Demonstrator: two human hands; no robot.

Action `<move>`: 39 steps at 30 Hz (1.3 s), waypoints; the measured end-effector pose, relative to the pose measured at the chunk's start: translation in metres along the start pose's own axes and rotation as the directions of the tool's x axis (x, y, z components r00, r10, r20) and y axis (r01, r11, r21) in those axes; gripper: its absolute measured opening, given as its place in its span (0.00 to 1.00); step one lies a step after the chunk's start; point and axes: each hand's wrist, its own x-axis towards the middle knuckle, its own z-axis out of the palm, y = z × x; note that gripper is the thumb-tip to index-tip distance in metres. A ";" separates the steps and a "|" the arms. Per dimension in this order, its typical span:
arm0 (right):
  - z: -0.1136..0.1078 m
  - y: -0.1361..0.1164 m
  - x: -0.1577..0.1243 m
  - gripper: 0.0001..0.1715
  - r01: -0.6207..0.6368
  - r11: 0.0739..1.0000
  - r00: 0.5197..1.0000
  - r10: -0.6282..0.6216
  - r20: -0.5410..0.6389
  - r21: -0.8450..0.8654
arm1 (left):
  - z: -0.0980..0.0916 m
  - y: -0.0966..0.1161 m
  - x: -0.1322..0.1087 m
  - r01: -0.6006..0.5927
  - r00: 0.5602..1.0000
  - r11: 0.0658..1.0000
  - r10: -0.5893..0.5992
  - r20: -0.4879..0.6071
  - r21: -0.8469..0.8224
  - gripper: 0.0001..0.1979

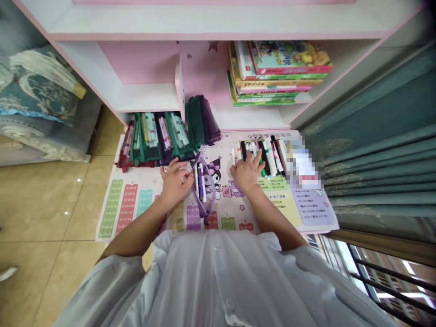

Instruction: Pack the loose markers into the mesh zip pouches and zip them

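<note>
A purple mesh pencil pouch [203, 186] lies unzipped on the printed desk mat [143, 200], with a few markers inside. My left hand [174, 180] pinches the pouch's left edge, fingers closed on it. My right hand [246, 171] rests on a row of loose markers [267, 156] to the right of the pouch, fingers spread over them; whether it grips one is hidden.
Several filled green and dark pouches [156, 136] stand at the back left of the desk under a pink shelf [150, 97]. A stack of books [272, 72] lies in the right cubby. A teal curtain [381, 159] hangs at right; tiled floor at left.
</note>
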 end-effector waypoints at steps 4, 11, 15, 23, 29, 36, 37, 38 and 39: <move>-0.003 -0.009 -0.007 0.14 0.091 0.994 0.995 -0.093 0.033 0.062 | 0.000 0.000 0.000 -0.001 1.000 1.000 0.001 -0.007 0.003 0.11; -0.030 -0.024 -0.027 0.11 0.259 0.908 0.959 -0.202 -0.199 0.328 | 0.003 -0.003 0.000 -0.010 1.000 1.000 0.010 -0.021 0.001 0.11; -0.042 -0.039 -0.049 0.10 0.378 0.833 0.926 -0.332 -0.181 0.405 | 0.003 -0.003 0.000 -0.013 1.000 1.000 0.012 -0.022 -0.009 0.11; -0.035 -0.074 -0.061 0.08 0.372 0.850 0.906 -0.420 0.054 0.374 | 0.004 -0.004 0.000 -0.014 0.999 1.000 0.014 -0.030 -0.017 0.10; -0.027 -0.083 -0.058 0.10 0.363 0.877 0.904 -0.414 0.110 0.316 | 0.003 -0.004 0.000 -0.014 0.999 1.000 0.013 -0.034 -0.017 0.10; -0.024 -0.082 -0.058 0.13 0.393 0.874 0.891 -0.438 0.115 0.286 | 0.005 -0.006 0.001 -0.019 0.999 1.000 0.018 -0.031 -0.018 0.10; -0.024 -0.082 -0.059 0.14 0.394 0.873 0.891 -0.440 0.112 0.288 | 0.005 -0.006 0.001 -0.016 0.999 1.000 0.015 -0.028 -0.017 0.10; -0.024 -0.081 -0.059 0.15 0.394 0.871 0.892 -0.439 0.106 0.295 | 0.005 -0.005 0.001 -0.013 1.000 1.000 0.012 -0.026 -0.016 0.10; -0.024 -0.081 -0.058 0.15 0.393 0.867 0.893 -0.439 0.098 0.307 | 0.005 -0.005 0.001 -0.010 1.000 1.000 0.010 -0.024 -0.016 0.10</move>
